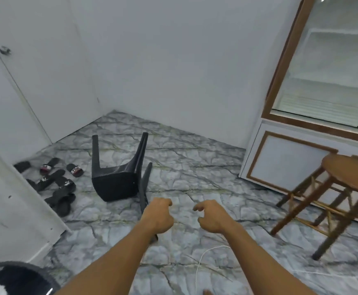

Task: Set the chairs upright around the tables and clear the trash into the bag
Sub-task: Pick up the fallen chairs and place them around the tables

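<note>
Lying tipped: black chair (115, 177) | just beyond left hand (158, 216)

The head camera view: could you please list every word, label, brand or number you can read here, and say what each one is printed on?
No text in this view can be read.
Slippers beside the overturned black chair: red and white strap markings, too blurred to read.
Slippers: similar strap marking, also unreadable.
Black chair, wooden stool, cabinet and door: no lettering visible.
</note>
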`<state>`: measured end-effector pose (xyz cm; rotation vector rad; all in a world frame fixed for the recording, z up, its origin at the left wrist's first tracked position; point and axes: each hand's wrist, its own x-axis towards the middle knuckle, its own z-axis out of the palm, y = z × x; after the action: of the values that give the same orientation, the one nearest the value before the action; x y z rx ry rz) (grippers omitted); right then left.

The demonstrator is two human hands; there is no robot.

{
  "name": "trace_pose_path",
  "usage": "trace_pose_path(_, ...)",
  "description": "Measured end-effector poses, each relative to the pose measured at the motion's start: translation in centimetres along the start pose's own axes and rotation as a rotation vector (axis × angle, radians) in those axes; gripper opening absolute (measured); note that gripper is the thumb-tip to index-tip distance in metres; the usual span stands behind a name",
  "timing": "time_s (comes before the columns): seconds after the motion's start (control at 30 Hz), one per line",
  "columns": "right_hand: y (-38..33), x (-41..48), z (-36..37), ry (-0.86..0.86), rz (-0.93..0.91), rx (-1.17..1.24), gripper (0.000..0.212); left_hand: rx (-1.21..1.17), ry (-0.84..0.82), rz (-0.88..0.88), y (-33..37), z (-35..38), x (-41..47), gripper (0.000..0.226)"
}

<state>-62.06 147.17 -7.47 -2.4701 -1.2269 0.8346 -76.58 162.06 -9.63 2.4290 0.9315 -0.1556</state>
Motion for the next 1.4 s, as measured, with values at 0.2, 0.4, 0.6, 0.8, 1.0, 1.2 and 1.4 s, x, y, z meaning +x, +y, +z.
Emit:
trace_pose_path(0.2,-1.6,14.3,-5.3,-0.167,-0.204,-0.136,0.049,-0.1,0.129,-0.235,-2.3,-2.2,8.2,0.026)
trace_pose_path(0.4,-8.6,26.1,-5.8,-0.313,-0.467,-0.28,0.047,-0.3,0.288,-0.481,-7.4,-3.2,14.6,0.026)
trace_pose_path(0.6,-13.5,39.3,-2.6,-0.438,-0.63,-0.468,0.047,-0.432,0.343,-0.68,-13.6,-2.6,23.0,0.02)
trace_pose_path(0.8,-15.6,49.1,1.3,-0.657,-0.711,-0.666,0.05,-0.625,0.377,-0.867,-17.9,-1.4,29.3,0.019)
trace_pose_path(1.0,-16.8,58.0,7.7,-0.889,-0.784,-0.825,0.047,-0.803,0.413,-1.116,-21.4,3.3,32.9,0.019)
trace_pose_path(1.2,-14.2,66.7,19.2,-1.017,-0.973,-1.012,0.04,-0.955,0.398,-1.341,-26.1,14.4,37.4,0.025)
trace_pose_path(1.4,-9.8,71.5,28.5,-1.111,-1.125,-1.16,0.066,-0.94,0.252,-1.362,-29.8,21.8,42.1,0.049)
